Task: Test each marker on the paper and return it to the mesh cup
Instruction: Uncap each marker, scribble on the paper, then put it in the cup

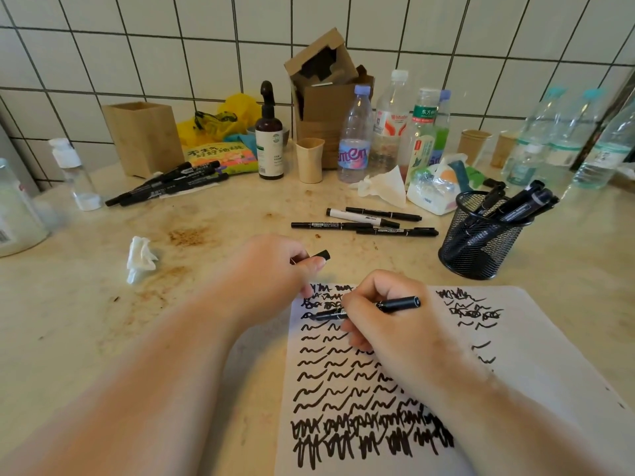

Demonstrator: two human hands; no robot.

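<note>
My right hand grips a black marker with its tip touching the white paper, which is covered in black squiggles. My left hand pinches the marker's black cap and rests a finger on the paper's top left corner. The black mesh cup stands at the right with several markers in it. Several loose markers lie on the counter behind the paper. Another bunch of markers lies at the back left.
Plastic bottles, a brown spray bottle, a wooden box, paper cups, a cardboard box and a tissue pack crowd the back by the tiled wall. A crumpled tissue lies at left.
</note>
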